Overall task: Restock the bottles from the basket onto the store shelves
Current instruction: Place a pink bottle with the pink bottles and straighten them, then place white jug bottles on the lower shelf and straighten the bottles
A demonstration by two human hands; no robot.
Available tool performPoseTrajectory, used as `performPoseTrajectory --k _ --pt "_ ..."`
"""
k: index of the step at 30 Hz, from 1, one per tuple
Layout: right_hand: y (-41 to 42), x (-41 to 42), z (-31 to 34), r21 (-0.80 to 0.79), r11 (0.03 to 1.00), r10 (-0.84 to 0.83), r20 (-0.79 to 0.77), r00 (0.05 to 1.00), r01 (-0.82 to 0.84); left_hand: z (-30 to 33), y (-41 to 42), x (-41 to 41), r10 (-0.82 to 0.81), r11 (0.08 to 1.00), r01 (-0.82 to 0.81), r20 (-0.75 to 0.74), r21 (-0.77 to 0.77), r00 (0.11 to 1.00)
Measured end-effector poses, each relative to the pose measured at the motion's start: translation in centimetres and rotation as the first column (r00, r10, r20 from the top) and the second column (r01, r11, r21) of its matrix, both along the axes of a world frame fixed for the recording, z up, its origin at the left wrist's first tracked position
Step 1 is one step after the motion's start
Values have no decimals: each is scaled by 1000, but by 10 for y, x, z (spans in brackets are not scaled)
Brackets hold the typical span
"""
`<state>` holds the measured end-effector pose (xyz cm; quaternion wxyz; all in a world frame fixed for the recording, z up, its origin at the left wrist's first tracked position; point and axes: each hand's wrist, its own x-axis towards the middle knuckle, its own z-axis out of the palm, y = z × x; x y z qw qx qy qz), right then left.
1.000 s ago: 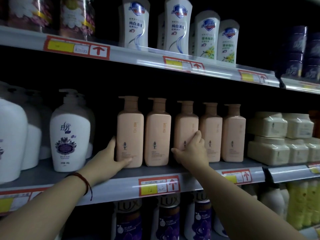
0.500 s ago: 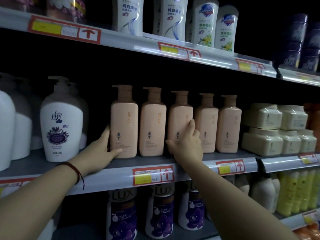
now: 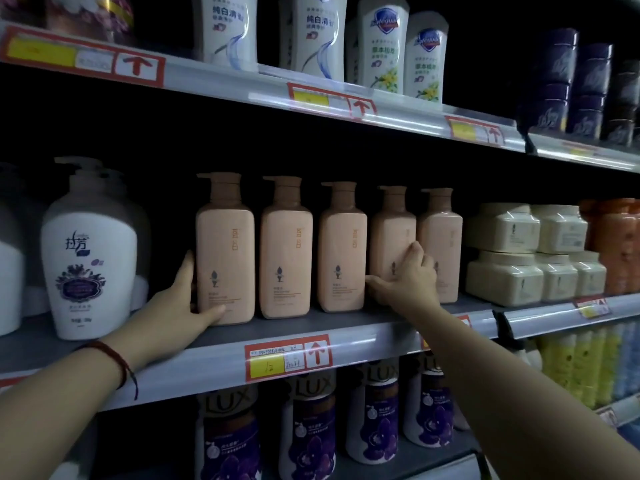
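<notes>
Several peach pump bottles stand in a row on the middle shelf (image 3: 346, 332). My left hand (image 3: 183, 303) wraps the lower left side of the leftmost peach bottle (image 3: 225, 247), thumb across its front. My right hand (image 3: 407, 278) grips the lower part of the fourth peach bottle (image 3: 393, 233), fingers on its front and thumb under its left edge. The second bottle (image 3: 286, 251) and third bottle (image 3: 342, 251) stand untouched between my hands. The fifth bottle (image 3: 441, 237) stands just right of my right hand. The basket is out of view.
A white pump bottle (image 3: 89, 258) stands left of the peach row. Cream square jars (image 3: 519, 254) are stacked to the right. White shower-gel bottles (image 3: 381, 43) fill the upper shelf, and purple-labelled LUX bottles (image 3: 308, 431) the lower one.
My right hand has shifted right from the third peach bottle to the fourth. My left hand stays on the leftmost bottle. The camera view has moved slightly.
</notes>
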<state>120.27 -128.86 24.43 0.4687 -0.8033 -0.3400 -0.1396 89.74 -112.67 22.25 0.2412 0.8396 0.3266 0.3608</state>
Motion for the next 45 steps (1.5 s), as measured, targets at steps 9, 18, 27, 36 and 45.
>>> performPoseTrajectory --k 9,18,27,36,45 --pt "-2 -1 -3 75 997 1 -30 1000 1 -1 1 1 -9 1000 8 19 13 1000" --pt "-1 -7 -4 52 996 -74 3 997 73 3 -9 -4 102 994 -100 -38 37 994" --pt "-52 -75 -36 -67 997 47 299 953 -28 -8 -64 -26 224 815 -245 105 525 969" --pt "-59 -205 -60 -348 888 456 578 677 -301 -70 -107 -146 236 740 -120 -87 662 968" --pt "22 -328 -152 -629 596 706 117 698 -498 -161 -63 -250 387 921 -376 -151 97 910"
